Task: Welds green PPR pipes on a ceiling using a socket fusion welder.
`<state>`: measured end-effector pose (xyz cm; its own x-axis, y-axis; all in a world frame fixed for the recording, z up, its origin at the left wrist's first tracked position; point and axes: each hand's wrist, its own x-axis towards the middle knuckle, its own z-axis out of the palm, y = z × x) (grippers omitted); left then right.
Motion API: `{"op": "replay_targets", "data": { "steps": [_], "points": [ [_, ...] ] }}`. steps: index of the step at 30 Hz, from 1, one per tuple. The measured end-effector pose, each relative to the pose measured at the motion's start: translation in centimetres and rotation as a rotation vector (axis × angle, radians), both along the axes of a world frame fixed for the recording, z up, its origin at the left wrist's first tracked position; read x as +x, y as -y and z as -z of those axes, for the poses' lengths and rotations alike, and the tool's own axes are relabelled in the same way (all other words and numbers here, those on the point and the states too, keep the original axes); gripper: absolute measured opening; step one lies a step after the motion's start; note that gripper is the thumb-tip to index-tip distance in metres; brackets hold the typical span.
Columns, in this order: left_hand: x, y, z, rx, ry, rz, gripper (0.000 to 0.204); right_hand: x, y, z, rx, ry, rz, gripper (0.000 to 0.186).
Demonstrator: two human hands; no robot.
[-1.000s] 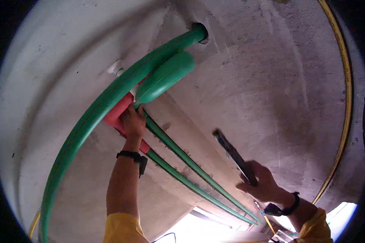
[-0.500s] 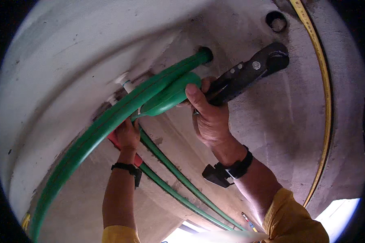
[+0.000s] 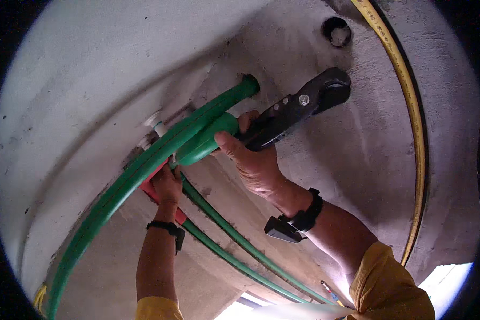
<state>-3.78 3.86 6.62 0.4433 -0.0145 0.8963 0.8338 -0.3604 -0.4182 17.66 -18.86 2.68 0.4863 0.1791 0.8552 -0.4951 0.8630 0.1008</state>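
My right hand (image 3: pixel 258 165) is wrapped around the handles of a black pipe cutter (image 3: pixel 298 109), whose curved head points to the upper right. Against its fingers lies a short, fat green piece (image 3: pixel 207 141) with a rounded end, tapering toward my left hand. That left hand (image 3: pixel 167 185) is closed beside a red sleeve-like part (image 3: pixel 150 191) and the upper end of a thin green pipe (image 3: pixel 224 223). What its fingers grip is hidden. A thick green pipe (image 3: pixel 138 168) passes just above both hands and enters a wall hole.
White fittings (image 3: pixel 157 125) stick out of the wall behind the thick pipe. A second thin green pipe (image 3: pixel 229 261) runs to the lower right. A yellow pipe (image 3: pixel 410 101) curves down the right side, near a round hole (image 3: pixel 336 32). A pen-like tool (image 3: pixel 332 293) shows low down.
The whole view has shifted a little. My right hand, the cutter and the fat green piece have come left and slightly down, closer to my left hand. The left hand barely moves.
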Motion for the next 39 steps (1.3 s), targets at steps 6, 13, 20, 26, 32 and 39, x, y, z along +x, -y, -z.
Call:
{"op": "replay_targets", "data": {
  "steps": [6, 13, 20, 26, 32, 39],
  "points": [
    [0.3, 0.9, 0.5, 0.010, -0.001, -0.034, 0.057, 0.7, -1.1, 0.2, -0.068, 0.069, -0.044, 0.036],
    [-0.1, 1.4, 0.0, 0.057, -0.006, 0.048, 0.055, -3.5, -7.3, 6.9, -0.148, 0.139, 0.522, 0.018],
    [0.6, 1.1, 0.2, 0.045, -0.008, 0.031, 0.049, -7.4, -15.8, 15.0, -0.175, 0.921, 0.914, 0.033],
    [0.7, 1.5, 0.3, 0.203, -0.075, 0.107, 0.030, -9.2, -16.8, 11.1, -0.206, 1.014, 0.801, 0.037],
    [0.1, -1.1, 2.6, -0.006, -0.070, 0.218, 0.037, -10.7, -22.4, 10.9, -0.209, 0.771, 0.633, 0.023],
    [-6.0, -3.3, 2.8, -0.314, -0.245, 0.411, 0.035, -12.3, -20.8, 8.5, -0.144, 0.530, 0.911, 0.016]
  ]
}}
